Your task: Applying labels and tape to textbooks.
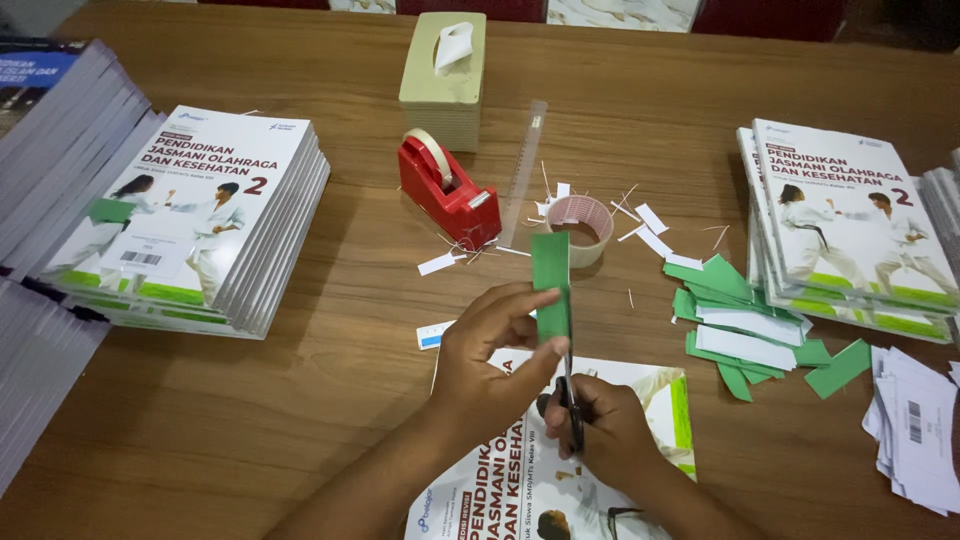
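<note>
Over the book (pixel 560 470), left hand (pixel 490 360) fingers pinch green paper strip (pixel 551 285) (right hand (pixel 600 425) grips scissors (pixel 572 400)).

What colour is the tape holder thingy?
Red tape dispenser, seen in the head view.

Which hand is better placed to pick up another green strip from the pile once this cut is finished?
Probably the left hand: it only pinches the green strip, while the right hand grips the scissors. The pile of green strips lies to the right, so it must reach across.
</note>
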